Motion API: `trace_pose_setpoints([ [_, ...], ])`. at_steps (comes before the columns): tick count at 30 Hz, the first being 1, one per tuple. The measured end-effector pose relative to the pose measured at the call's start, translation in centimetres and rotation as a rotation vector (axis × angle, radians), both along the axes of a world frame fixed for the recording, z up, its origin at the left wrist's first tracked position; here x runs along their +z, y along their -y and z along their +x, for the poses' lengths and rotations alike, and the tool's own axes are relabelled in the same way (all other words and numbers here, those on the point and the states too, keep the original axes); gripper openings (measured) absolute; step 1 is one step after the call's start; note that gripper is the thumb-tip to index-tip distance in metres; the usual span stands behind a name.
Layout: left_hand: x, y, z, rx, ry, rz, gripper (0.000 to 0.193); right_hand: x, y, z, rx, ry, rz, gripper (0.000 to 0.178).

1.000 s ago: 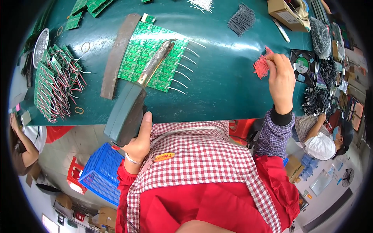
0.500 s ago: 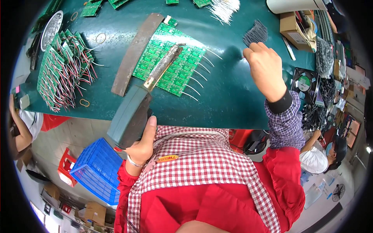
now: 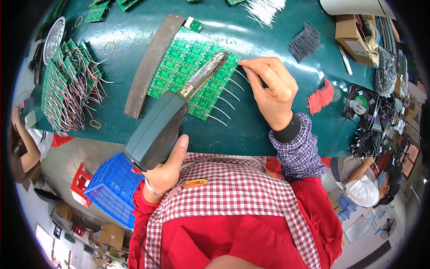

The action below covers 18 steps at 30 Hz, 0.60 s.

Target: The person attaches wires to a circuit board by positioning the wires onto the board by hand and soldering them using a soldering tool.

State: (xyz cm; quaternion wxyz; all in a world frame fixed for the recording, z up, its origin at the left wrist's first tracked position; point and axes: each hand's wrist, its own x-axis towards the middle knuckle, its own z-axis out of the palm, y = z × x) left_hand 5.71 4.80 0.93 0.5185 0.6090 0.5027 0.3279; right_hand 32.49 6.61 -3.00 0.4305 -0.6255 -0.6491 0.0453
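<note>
My left hand (image 3: 166, 169) is wrapped round the dark green handle of a soldering gun (image 3: 156, 130). Its metal barrel slants up across a green circuit board panel (image 3: 177, 54), with the tip near the board's upper right edge. Close to that tip, my right hand (image 3: 273, 87) pinches a short red wire (image 3: 240, 63), its end at the board's edge. Several white wires (image 3: 230, 93) stick out from the same edge below. A brown curved metal bar (image 3: 152, 67) lies along the board's left side. To the right is a pile of red wires (image 3: 320, 96).
Black wires (image 3: 304, 42) and white wires (image 3: 265, 10) lie in piles at the back. Wired boards (image 3: 71, 89) are heaped on the left, beside a silvery dish (image 3: 54, 39). A cardboard box (image 3: 356, 40) and a fan (image 3: 359, 105) stand right. A co-worker (image 3: 363, 190) sits beyond.
My right hand has come left from near the black wires to the board's upper right edge, bringing a red wire. The soldering gun's tip has shifted right. The red wire pile is now uncovered.
</note>
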Motion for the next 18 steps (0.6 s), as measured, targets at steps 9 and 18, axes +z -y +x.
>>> trace_pose_setpoints([
  [9, 1.3, 0.7, 0.5, 0.106, -0.057, -0.084, 0.020, 0.4, 0.8, -0.8, 0.022, 0.048, -0.035, 0.025],
  [18, 1.6, 1.4, -0.5, 0.066, -0.128, 0.018, 0.021, 1.0, 1.3, -1.7, 0.030, 0.063, -0.028, 0.022],
])
